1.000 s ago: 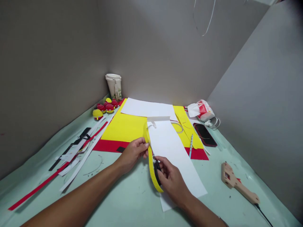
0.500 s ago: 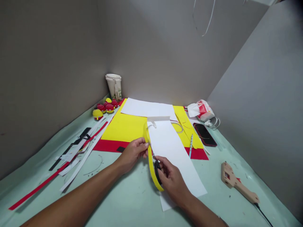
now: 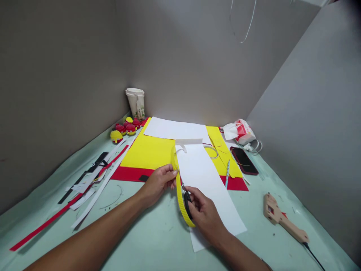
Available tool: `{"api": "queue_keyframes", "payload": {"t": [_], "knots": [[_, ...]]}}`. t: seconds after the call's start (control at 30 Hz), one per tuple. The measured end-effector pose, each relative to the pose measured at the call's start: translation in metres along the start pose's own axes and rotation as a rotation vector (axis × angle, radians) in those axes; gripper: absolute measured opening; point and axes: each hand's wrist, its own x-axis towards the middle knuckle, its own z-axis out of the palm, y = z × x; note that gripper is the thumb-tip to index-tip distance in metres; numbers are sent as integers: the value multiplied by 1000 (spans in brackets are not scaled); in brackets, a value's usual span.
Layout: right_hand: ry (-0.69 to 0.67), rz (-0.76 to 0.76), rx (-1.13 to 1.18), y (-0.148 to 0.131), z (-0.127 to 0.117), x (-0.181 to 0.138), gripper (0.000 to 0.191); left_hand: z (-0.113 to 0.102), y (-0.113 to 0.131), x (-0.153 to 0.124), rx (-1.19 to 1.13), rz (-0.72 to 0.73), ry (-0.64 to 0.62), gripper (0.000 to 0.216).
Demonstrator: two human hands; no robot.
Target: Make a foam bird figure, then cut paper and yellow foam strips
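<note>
My left hand (image 3: 158,182) pinches a narrow yellow corrugated strip (image 3: 182,205) near its upper part. My right hand (image 3: 205,217) is closed round black-handled scissors (image 3: 186,199), whose blades meet the strip just below my left fingers. A long white sheet (image 3: 208,180) lies under both hands, its far end curled up. The strip hangs down in front of my right hand.
Yellow (image 3: 149,150) and red (image 3: 129,174) card sheets lie behind, with another white sheet (image 3: 176,128). Paper strips (image 3: 90,180) lie at left; red-yellow balls (image 3: 124,130) and a cup (image 3: 135,102) stand in the corner. A phone (image 3: 244,161), a plastic bag (image 3: 239,131) and a glue gun (image 3: 283,219) are at right.
</note>
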Motion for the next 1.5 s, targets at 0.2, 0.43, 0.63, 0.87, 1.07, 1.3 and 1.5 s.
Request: {"api": "queue_keyframes", "payload": {"t": [0.2,0.43,0.63,0.87,1.07,1.3,1.5], "knots": [[49,120,214,2,1,5,41,1,0,-1,34,-17,-20,18],[7,43,158,-5,1,1,36,1,1,-3,43,-3,7,19],[4,44,240,1,0,2,33,0,2,-2,17,-31,-6,21],[16,85,312,-2,4,5,55,3,-1,-5,167,16,-38,24],[33,133,315,-3,7,9,59,4,-3,-7,285,25,-71,22],[-23,149,365,0,7,9,56,5,-3,-9,189,-28,-70,21],[-126,168,335,-3,8,3,52,-1,4,-4,116,9,54,22]]}}
